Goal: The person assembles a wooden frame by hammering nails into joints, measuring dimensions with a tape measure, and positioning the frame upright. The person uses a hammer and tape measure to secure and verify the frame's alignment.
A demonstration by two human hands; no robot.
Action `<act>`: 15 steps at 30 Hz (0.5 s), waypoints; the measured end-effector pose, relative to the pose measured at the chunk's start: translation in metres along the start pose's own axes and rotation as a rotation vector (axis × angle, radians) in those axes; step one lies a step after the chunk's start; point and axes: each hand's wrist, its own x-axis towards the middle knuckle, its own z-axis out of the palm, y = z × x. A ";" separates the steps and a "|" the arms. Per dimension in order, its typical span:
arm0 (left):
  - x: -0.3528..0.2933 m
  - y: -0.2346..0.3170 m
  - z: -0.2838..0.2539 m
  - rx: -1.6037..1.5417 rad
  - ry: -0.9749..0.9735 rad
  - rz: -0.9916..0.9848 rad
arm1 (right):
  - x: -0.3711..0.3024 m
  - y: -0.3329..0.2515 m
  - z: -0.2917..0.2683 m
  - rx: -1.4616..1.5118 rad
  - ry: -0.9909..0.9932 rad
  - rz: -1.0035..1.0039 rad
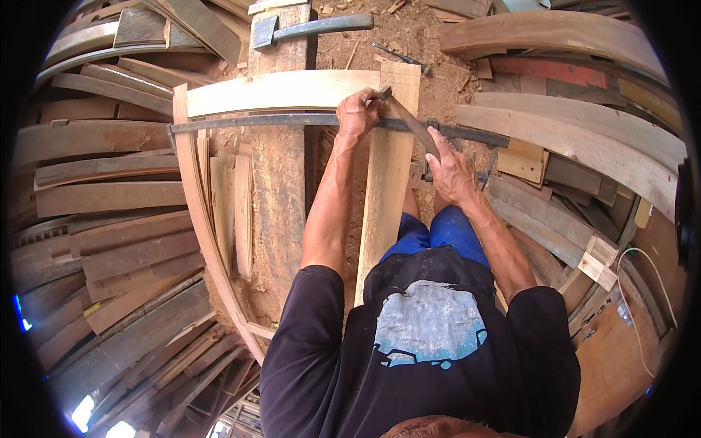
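Tool: slim, brown, apparently hammer-like (410, 123), slanting between both hands, across the metal bar clamp (277, 120), near the upper right corner of the pale wooden frame (285, 91).
Tool's handling: stiff and hard, judging by look; probably light along the shaft, heavier toward the dark upper end; unlikely to break, perhaps a little slick where worn.
Tool's best hold: lower shaft, well clear of the dark end, for control.
Clamp's handling: rigid, presumably heavy and smooth; best taken along the middle of the bar, fingers clear of the jaws.
Frame's handling: stiff but long-limbed, probably awkward to lift by one side; edges likely easy to dent.
Right grip: right hand (453, 174) closed around the tool's lower shaft, thumb side uppermost, just beside the clamp.
Left grip: left hand (358, 113) with fingers curled in, right beside the tool's dark end and over the clamp bar; impossible to tell whether clasping either.
Arms: both reaching forward from the trunk; left nearly straight, right angled inward toward the tool.
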 end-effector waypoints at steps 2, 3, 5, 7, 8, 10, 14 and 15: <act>-0.001 -0.010 0.005 -0.065 0.021 0.007 | 0.001 0.002 -0.004 0.016 -0.047 0.057; -0.001 -0.006 0.003 -0.051 0.007 0.003 | 0.002 0.000 -0.004 0.026 -0.073 0.089; -0.002 0.000 -0.003 -0.022 -0.023 -0.007 | -0.004 -0.010 -0.010 0.082 0.008 0.013; -0.002 0.000 -0.003 -0.015 -0.003 0.009 | -0.007 -0.017 -0.011 0.111 0.065 -0.040; -0.003 0.000 -0.003 -0.012 0.007 0.018 | -0.007 -0.018 -0.009 0.114 0.081 -0.059; -0.002 0.001 -0.004 0.026 -0.004 0.018 | -0.001 -0.010 -0.002 0.049 0.045 -0.040; 0.000 -0.002 -0.005 0.006 0.020 0.070 | 0.009 0.006 0.002 -0.033 -0.018 0.003; -0.001 0.000 -0.007 0.013 0.015 0.060 | 0.006 -0.005 -0.006 0.007 -0.014 -0.001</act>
